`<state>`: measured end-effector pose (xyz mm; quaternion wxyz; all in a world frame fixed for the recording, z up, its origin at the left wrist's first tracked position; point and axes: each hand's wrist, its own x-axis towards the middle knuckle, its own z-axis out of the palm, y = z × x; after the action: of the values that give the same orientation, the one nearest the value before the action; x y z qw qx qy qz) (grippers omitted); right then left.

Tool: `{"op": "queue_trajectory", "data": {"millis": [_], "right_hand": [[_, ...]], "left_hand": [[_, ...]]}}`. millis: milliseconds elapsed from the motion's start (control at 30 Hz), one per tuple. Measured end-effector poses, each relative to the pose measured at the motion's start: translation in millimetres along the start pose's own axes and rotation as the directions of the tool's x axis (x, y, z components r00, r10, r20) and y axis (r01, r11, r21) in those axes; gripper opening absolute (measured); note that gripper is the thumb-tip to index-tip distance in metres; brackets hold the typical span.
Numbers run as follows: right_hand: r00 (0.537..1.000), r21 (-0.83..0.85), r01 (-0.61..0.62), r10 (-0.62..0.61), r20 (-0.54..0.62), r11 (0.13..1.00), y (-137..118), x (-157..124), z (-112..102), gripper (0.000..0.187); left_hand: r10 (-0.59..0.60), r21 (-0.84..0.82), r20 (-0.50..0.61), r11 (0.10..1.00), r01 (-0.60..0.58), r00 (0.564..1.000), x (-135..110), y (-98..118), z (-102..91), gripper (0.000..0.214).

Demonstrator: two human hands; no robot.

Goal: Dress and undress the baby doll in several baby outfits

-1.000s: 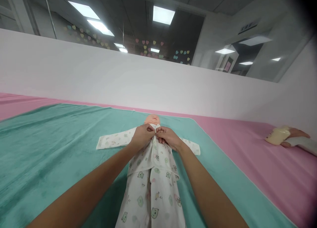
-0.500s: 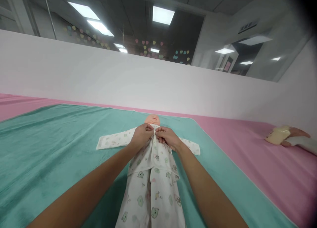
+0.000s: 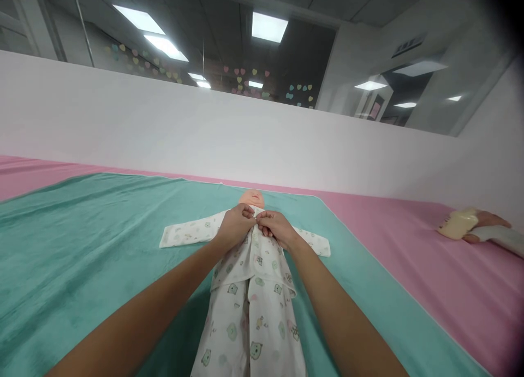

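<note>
A baby doll lies on its back, head away from me, arms stretched out to both sides. It wears a white patterned pajama top and matching pajama pants. At the upper chest, my left hand pinches the top's front edge from the left. My right hand pinches the same front opening from the right, fingertips almost meeting the left ones. Any fastener between the fingertips is too small to make out. The sleeves emerge from behind both hands.
Under the doll spreads a teal blanket on a pink sheet. A white wall with a window above runs along the far side. At the far right another person's hand touches a yellowish object.
My left fingertips have shifted slightly down and right, closer to the right ones. The doll and its clothes have stayed in place.
</note>
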<state>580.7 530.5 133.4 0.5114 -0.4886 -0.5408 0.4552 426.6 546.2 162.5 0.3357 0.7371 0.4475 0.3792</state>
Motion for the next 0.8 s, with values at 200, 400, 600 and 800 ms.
{"op": "queue_trajectory", "data": {"millis": [200, 400, 600, 800], "right_hand": [[0.999, -0.015, -0.008, 0.008, -0.036, 1.0, -0.9, -0.2, 2.0, 0.011], [0.999, 0.049, -0.023, 0.024, -0.031, 0.999, 0.8, -0.2, 0.8, 0.019], [0.998, 0.093, -0.049, 0.052, -0.034, 0.994, -0.2, 0.8, -2.1, 0.022], [0.979, 0.055, -0.017, 0.028, -0.202, 0.998, 9.4, 6.5, 2.7, 0.024]], "left_hand": [[0.007, 0.003, -0.019, 1.0, -0.006, 1.0, 1.4, -1.1, 0.8, 0.021], [0.007, -0.14, 0.031, 0.99, -0.002, 0.999, 5.1, -13.0, 1.2, 0.023], [-0.029, -0.195, 0.031, 0.98, 0.035, 0.999, 3.2, -12.5, 0.5, 0.021], [0.108, 0.091, -0.113, 0.991, -0.098, 0.988, 10.8, -30.9, -1.0, 0.025]]}}
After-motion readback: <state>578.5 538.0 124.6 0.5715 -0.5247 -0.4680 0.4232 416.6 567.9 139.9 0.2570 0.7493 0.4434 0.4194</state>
